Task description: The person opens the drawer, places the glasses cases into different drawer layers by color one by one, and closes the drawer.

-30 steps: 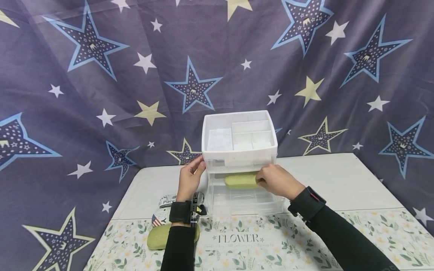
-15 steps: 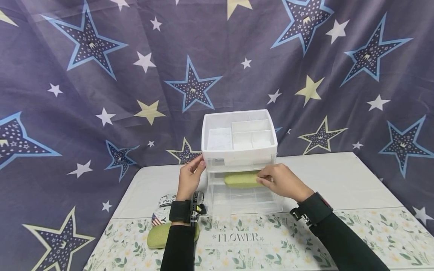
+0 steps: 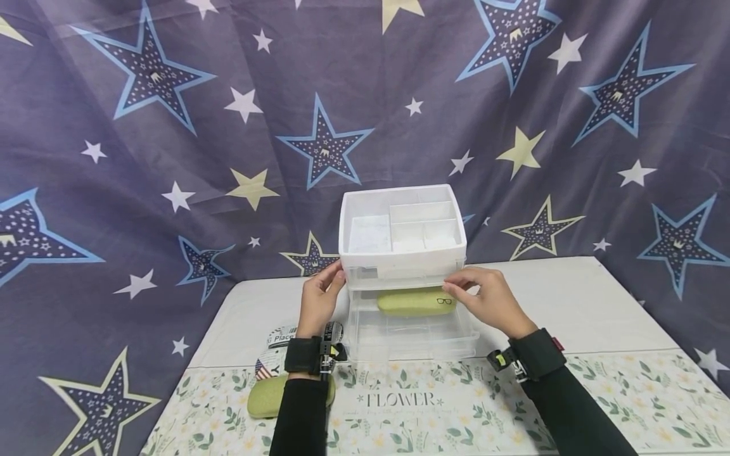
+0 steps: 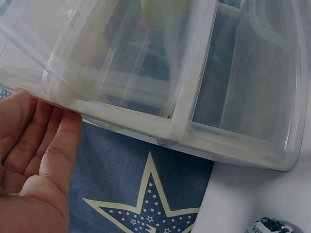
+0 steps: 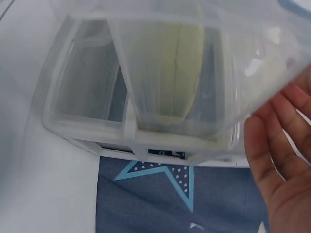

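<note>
A white drawer unit (image 3: 402,254) with clear drawers stands on the table. Below its white top tray, a clear drawer (image 3: 422,345) is pulled out toward me. Inside lies a lime-green glasses case (image 3: 413,303) with a small glasses print at its right end. My left hand (image 3: 319,301) rests its fingers against the unit's left side, straight along the frame edge in the left wrist view. My right hand (image 3: 487,297) is at the right side, just beyond the case, holding nothing. In the right wrist view its extended fingertips (image 5: 255,128) are at the clear drawer's edge.
A second green glasses case (image 3: 265,398) lies on the table at front left, partly under my left sleeve. Behind it is a printed package (image 3: 276,342), partly hidden by the wrist. A floral mat (image 3: 410,418) covers the table front; a star-patterned curtain (image 3: 228,126) hangs behind.
My right hand has let go of the glasses case and moved right and slightly up, uncovering its printed end. My left hand has stayed in place.
</note>
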Demonstrator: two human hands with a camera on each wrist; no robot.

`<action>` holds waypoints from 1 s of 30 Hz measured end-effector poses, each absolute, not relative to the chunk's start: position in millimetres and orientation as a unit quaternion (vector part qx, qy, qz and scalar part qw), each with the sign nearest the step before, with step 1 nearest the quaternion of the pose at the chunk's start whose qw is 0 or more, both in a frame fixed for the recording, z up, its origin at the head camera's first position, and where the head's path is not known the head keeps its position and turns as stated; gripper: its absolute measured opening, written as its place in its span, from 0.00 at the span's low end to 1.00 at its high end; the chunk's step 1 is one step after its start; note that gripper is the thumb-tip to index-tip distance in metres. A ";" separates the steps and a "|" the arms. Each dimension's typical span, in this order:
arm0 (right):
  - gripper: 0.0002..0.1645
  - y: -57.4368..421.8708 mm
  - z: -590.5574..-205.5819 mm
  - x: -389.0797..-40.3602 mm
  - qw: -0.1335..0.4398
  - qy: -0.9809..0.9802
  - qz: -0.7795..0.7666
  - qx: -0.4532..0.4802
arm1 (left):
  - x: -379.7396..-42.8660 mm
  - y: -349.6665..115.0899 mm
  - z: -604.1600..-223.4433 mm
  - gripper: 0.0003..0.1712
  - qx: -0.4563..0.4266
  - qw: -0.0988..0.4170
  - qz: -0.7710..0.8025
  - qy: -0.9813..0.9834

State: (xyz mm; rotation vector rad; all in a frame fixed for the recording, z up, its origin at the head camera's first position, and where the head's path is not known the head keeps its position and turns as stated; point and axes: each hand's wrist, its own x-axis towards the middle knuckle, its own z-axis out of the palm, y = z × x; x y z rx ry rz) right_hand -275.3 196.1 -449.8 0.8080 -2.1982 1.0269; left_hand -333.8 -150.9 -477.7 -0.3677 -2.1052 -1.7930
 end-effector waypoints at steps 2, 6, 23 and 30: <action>0.07 199.6 -452.3 -276.2 0.290 -0.815 0.407 0.294 | -332.7 -151.3 -477.9 0.24 -0.132 0.179 -0.634 -0.741; 0.11 203.2 -457.9 -277.0 0.309 -0.791 0.452 0.273 | -331.1 -151.6 -477.8 0.24 -0.131 0.181 -0.633 -0.742; 0.26 208.8 -482.2 -291.6 0.285 -0.683 0.648 0.180 | -332.0 -150.3 -480.4 0.22 -0.127 0.165 -0.629 -0.749; 0.30 210.2 -487.1 -295.9 0.244 -0.686 0.658 0.193 | -329.6 -150.8 -479.3 0.23 -0.137 0.184 -0.632 -0.740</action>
